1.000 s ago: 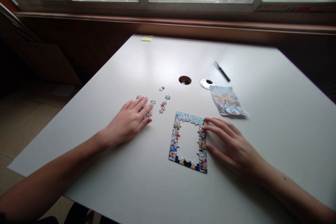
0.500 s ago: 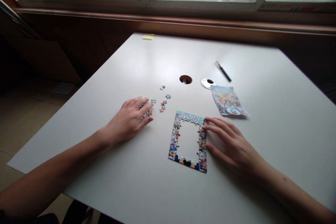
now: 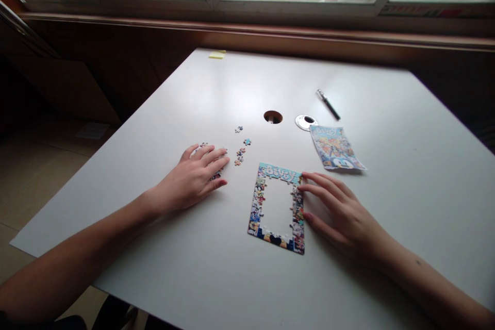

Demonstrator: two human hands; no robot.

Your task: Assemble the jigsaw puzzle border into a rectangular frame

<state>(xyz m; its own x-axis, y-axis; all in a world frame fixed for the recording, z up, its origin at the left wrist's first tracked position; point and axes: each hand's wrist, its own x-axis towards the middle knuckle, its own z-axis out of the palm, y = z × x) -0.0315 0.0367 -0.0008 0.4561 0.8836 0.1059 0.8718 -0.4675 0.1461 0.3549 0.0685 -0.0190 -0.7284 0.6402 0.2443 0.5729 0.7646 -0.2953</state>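
My left hand lies spread over a cluster of loose puzzle pieces, hiding most of them. To its right are a few more pieces, among them a blue puzzle piece and some multicoloured ones. A jigsaw puzzle border with a light blue top strip lies flat in front of me, and the white table shows through its middle. At the right edge of this border rest the fingertips of my right hand, its fingers apart.
Behind my right hand lies a crumpled printed picture sheet. Near it are a silver grommet cover, a round cable hole and a black pen. A yellow sticky note is at the white table's far edge, below the window.
My left hand has spread its fingers wider and slid slightly over the pieces, covering the blue one beside its fingertips. My right hand and the border have stayed put.
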